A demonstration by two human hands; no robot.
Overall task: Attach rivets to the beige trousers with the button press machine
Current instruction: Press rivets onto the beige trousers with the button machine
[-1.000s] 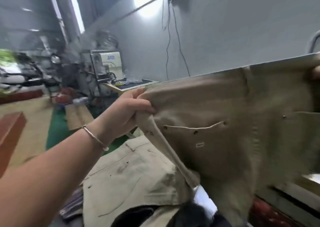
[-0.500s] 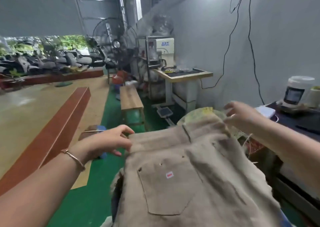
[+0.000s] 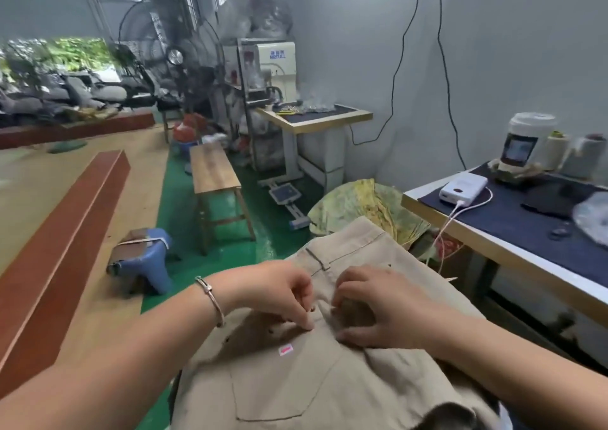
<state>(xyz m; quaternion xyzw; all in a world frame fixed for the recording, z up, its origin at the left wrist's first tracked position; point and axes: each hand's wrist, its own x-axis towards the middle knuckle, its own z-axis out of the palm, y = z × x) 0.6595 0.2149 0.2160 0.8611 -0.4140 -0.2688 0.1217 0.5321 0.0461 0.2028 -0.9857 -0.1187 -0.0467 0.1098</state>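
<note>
The beige trousers lie spread in front of me, back pocket up, with a small pink-and-white label on the pocket. Small dark rivets dot the pocket's top edge. My left hand, a bracelet on its wrist, pinches the fabric near the pocket's upper edge with curled fingers. My right hand grips the cloth just beside it, fingers curled into a fold. A white button press machine stands far back on its own table.
A table with a dark blue top stands at the right, holding a white charger, cable and thread cones. A wooden bench and a blue stool stand on the green floor to the left. A yellow-green cloth heap lies beyond the trousers.
The trousers went from held up in the air to laid flat in front of me. Both hands moved in from the waistband's ends to the middle near the pocket and now pinch the fabric.
</note>
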